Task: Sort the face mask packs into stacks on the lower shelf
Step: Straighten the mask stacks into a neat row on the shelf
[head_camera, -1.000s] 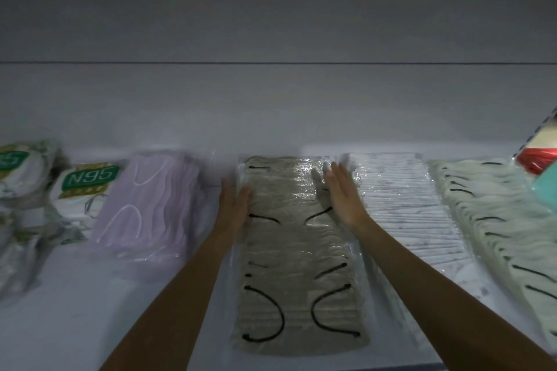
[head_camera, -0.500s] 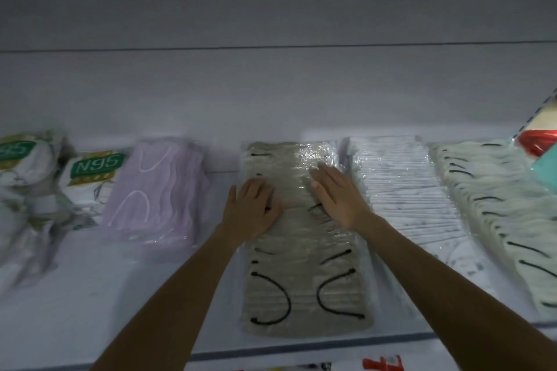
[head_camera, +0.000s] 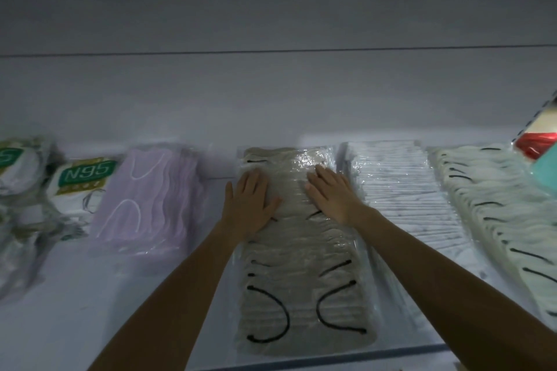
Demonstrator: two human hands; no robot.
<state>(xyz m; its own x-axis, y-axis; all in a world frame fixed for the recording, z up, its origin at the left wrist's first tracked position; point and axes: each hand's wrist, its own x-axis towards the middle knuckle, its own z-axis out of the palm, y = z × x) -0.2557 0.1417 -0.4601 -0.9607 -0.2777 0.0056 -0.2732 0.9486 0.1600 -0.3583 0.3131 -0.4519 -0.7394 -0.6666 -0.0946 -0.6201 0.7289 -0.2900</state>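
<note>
Crumpled N95 packs (head_camera: 84, 187) with green labels bunch together at the far left of the white lower shelf (head_camera: 90, 295). Just beside them lies a lilac mask pack (head_camera: 150, 199), soft and wavy-edged under clear film. A strip of bare shelf shows between it and the grey mask stack (head_camera: 301, 280). The left hand (head_camera: 248, 205) lies flat on that stack's far left part, fingers straight. The stack runs from the back wall almost to the shelf's front edge, glossy-wrapped, with layered ridges and black ear loops. The right hand (head_camera: 333, 193) presses flat on its far right part, fingers spread. A white mask stack (head_camera: 401, 190) touches the grey one, then comes a pale stack (head_camera: 488, 205) with black loops. A red packet (head_camera: 536, 144) and a teal packet (head_camera: 547, 172) sit at the right edge.
</note>
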